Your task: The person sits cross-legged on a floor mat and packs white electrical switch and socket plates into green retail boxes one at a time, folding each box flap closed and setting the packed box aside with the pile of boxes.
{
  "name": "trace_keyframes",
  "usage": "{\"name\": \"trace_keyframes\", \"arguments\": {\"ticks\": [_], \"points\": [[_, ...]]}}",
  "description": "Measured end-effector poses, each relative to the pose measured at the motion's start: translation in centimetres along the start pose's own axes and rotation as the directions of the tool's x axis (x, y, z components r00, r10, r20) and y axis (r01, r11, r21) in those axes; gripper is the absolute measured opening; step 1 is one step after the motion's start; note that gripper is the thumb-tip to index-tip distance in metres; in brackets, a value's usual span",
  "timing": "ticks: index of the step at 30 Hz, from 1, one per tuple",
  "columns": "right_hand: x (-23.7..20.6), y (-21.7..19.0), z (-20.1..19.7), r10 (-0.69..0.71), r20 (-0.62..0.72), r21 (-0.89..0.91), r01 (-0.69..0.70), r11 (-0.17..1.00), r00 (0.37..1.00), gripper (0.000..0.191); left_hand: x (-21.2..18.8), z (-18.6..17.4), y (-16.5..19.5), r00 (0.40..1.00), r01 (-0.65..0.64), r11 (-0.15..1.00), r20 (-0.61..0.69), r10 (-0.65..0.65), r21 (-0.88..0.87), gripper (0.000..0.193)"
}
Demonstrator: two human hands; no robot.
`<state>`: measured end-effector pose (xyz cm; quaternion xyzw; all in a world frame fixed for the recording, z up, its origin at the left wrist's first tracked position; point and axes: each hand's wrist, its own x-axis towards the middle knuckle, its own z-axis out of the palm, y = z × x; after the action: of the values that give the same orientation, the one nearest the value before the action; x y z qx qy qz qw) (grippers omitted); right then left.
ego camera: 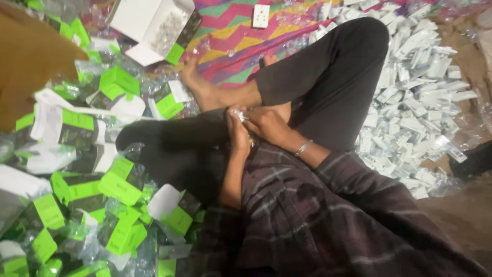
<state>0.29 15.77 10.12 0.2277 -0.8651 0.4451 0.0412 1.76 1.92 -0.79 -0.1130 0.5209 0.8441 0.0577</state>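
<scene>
Both hands at frame ctr: left hand [238, 134] + right hand [266, 123] pinch 1 small clear packet [240, 115]. Green-white boxes [120, 187] left, too many to count; white parts pile [415, 107] right.

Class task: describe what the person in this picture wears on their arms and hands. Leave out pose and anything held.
Both hands are bare, with no gloves. The right hand has a thin silver-coloured bracelet at the wrist. The forearm behind the left hand is uncovered, with no wristwear visible. Further up, a dark plaid shirt with pale stripes covers the arms; its sleeves end above the wrists.
</scene>
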Motion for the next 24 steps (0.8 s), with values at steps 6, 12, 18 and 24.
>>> {"name": "trace_keyframes", "arguments": {"ticks": [6, 12, 18, 24], "points": [[0.1, 0.8, -0.7, 0.083, 0.066, 0.063, -0.087, 0.994, 0.994, 0.015, -0.5, 0.3, 0.9, 0.999, 0.043, 0.999, 0.023, -0.043, 0.012, 0.053], [0.6, 0.2, -1.5, 0.031, 0.018, 0.139, -0.033, 0.990, 0.999, 0.019, -0.4, 1.1, 1.6, 0.999, 0.045, 0.995, 0.001, -0.045, 0.088, 0.058], [0.7, -0.2, -1.3, 0.050, 0.040, 0.034, -0.051, 0.998, 0.998, 0.018, -0.9, 1.9, 3.0, 0.998, -0.031, 0.982, 0.065, 0.020, 0.186, 0.060], [0.3, 0.7, -0.7, 0.034, -0.005, 0.091, -0.034, 0.995, 0.999, 0.020, -1.1, 2.7, 3.4, 0.985, -0.174, 0.899, 0.065, 0.162, 0.401, 0.044]]}}
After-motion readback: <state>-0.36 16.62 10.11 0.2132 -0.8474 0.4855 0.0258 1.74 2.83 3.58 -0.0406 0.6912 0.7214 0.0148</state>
